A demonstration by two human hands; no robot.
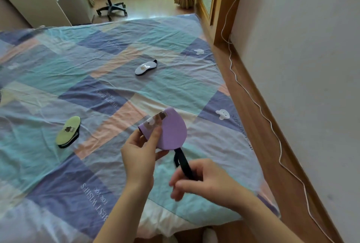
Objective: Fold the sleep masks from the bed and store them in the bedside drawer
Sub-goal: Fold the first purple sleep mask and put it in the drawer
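Purple sleep mask [171, 129], folded in half, held above patchwork bedspread [78, 90]. Left hand [140, 155] pinches mask's folded edge, thumb on top. Right hand [202, 182] closed around black elastic strap [184, 162] hanging from mask. Green sleep mask [68, 131] lies on bed at left; white sleep mask [145, 67] farther away, mid-bed.

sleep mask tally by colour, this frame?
Purple mask, folded, held by left hand, strap in right hand: 1
Green mask, on the bed: 1
White mask, on the bed: 1
Total: 3
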